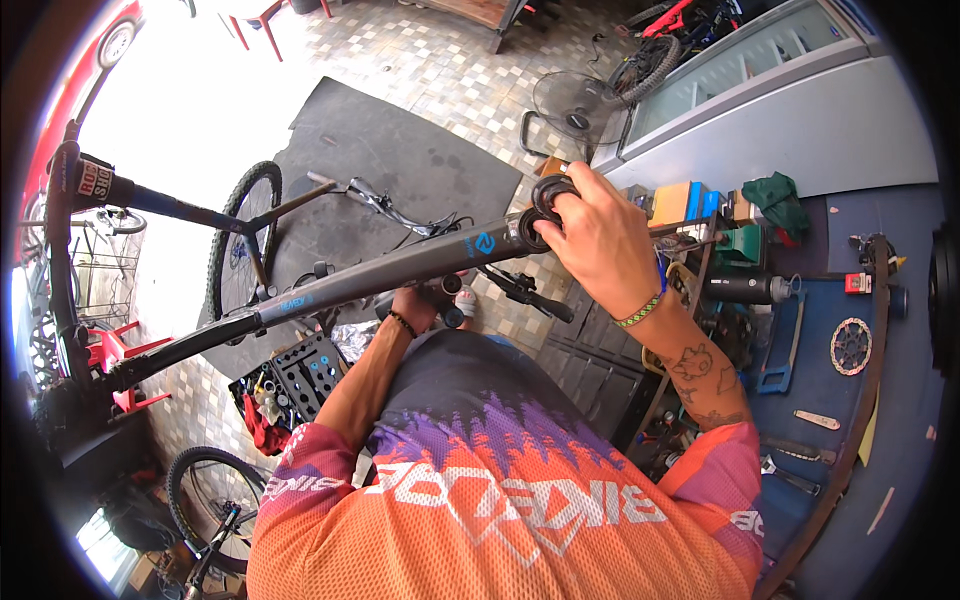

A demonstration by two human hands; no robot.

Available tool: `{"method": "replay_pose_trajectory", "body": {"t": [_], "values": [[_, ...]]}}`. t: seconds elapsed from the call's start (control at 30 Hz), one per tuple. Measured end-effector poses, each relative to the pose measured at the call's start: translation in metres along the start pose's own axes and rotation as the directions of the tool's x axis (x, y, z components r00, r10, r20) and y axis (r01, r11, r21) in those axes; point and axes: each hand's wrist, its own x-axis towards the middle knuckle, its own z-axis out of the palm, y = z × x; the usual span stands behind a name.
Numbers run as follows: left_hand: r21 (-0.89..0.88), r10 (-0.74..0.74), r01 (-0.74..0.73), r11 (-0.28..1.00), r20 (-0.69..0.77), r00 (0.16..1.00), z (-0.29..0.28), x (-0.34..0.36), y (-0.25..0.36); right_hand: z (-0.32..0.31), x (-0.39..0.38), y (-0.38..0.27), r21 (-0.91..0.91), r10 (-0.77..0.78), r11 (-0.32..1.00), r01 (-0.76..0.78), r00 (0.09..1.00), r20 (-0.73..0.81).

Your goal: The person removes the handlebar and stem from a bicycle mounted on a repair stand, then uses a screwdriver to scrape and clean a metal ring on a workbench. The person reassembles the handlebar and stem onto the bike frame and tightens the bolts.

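A dark grey bicycle frame (380,265) with blue markings stretches across the view in front of me, its head tube at the right end. My right hand (598,225) is closed at that end, thumb and fingers around a black ring (553,192) that sits against or just above the head tube's dark round opening (530,232). Whether the ring is loose or part of the frame, I cannot tell. Below the frame's tube, my left hand (413,308) is wrapped round a dark tool with two round ends (452,286); its exact kind is unclear.
An open tool case (305,375) lies below the frame. Handlebars (525,290) and a wheel (245,240) are beyond the frame, over a dark mat (400,150). To the right, a blue bench (800,395) holds a hacksaw (783,345), a brake disc (851,346) and wrenches (790,475).
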Motion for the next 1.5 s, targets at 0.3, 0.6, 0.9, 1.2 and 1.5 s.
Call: {"method": "replay_pose_trajectory", "body": {"t": [0.3,0.6,0.9,1.2,1.5], "values": [[-0.008,-0.012,0.012,1.000,0.000,1.000,0.011,-0.005,0.004,0.004,0.008,-0.005,-0.125,-0.043,0.991,0.049,0.998,0.048],[-0.011,0.020,-0.021,1.000,-0.064,0.998,0.014,-0.011,0.005,-0.022,-0.001,0.002,0.231,0.102,0.957,-0.178,0.946,0.306],[0.009,0.012,-0.011,1.000,-0.049,0.999,0.010,-0.007,0.004,-0.010,-0.002,0.011,0.349,0.028,0.928,-0.129,0.960,0.279],[0.035,0.012,-0.010,0.999,-0.055,0.998,0.010,-0.005,0.004,-0.008,0.005,0.012,0.189,0.048,0.980,-0.060,0.996,0.070],[-0.024,-0.002,0.000,1.000,-0.065,0.998,0.007,-0.002,0.001,-0.002,0.012,0.001,-0.059,-0.108,0.992,0.112,0.992,0.065]]}}
